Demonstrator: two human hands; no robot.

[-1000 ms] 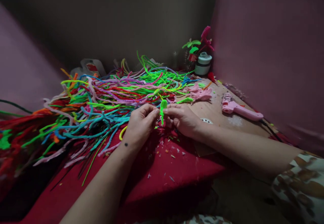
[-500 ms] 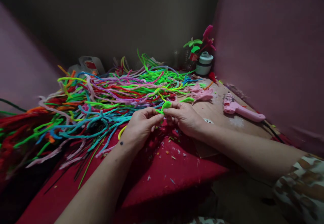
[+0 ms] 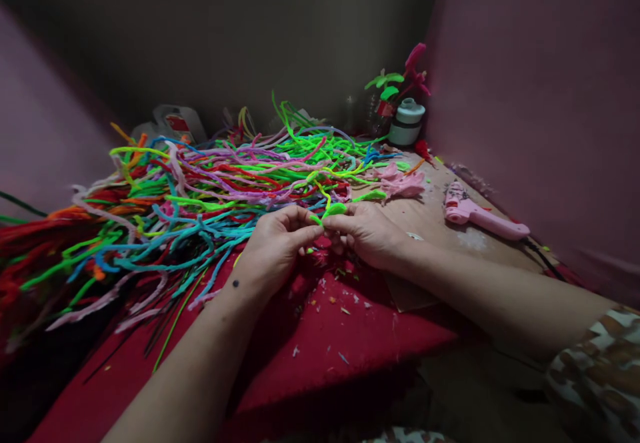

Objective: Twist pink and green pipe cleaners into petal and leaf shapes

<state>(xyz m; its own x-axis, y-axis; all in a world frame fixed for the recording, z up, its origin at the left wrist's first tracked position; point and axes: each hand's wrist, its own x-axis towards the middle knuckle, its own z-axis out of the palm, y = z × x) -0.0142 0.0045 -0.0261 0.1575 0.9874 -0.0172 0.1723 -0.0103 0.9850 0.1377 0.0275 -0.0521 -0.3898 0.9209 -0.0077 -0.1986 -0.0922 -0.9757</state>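
Note:
A small bright green fuzzy piece is pinched between my two hands above the front of the red cloth. My left hand has thumb and forefinger closed on its left end. On the other side my right hand grips it, fingertips almost touching those of the left. The piece has a rounded loop at the top and a short tip pointing left. Behind the hands lies a big heap of coloured fuzzy stems, and a yellow stem from it reaches down close to the green piece.
To the right, a pink glue gun rests on a brown board near pink fuzzy petals. A pale lidded jar stands at the back beside fuzzy flowers. Small scraps dot the red cloth.
The view has shifted slightly. The green piece has turned a little in my fingers, its loop now lying flatter; both hands keep their pinch.

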